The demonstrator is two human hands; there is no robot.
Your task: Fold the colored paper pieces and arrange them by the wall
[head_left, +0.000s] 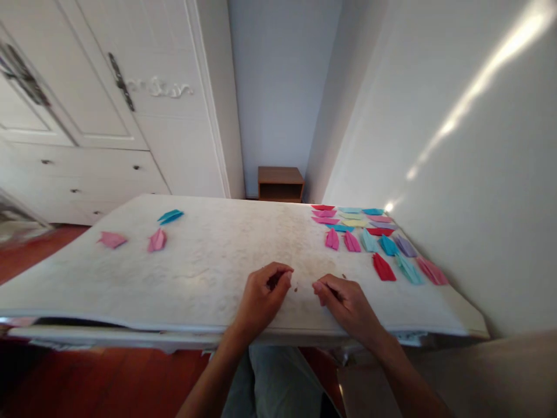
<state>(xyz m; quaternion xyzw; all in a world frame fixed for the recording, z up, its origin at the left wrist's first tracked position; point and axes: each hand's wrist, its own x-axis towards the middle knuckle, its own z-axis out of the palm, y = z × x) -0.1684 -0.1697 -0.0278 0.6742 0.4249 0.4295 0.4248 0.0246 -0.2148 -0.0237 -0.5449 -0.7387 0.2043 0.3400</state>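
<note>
My left hand (264, 293) rests over the front middle of the white board-like tabletop (209, 278), thumb and curled forefinger brought together. To its right, a short gap away, my right hand (346, 299) is also closed, with its thumb pressed on the forefinger. Whatever either pinch may hold is hidden or too small to name. A tiny brown scrap (296, 289) lies between them, and another dark bit (343, 276) is just behind my right hand. Nearest to my right hand is a red folded paper piece (383, 267).
Several colourful folded papers, including a light-blue one (409, 269), line the right side by the wall. On the left lie a blue fold (171, 216) and two pink ones (157, 240). Behind stand a white wardrobe (174, 145) and a brown open box (281, 174).
</note>
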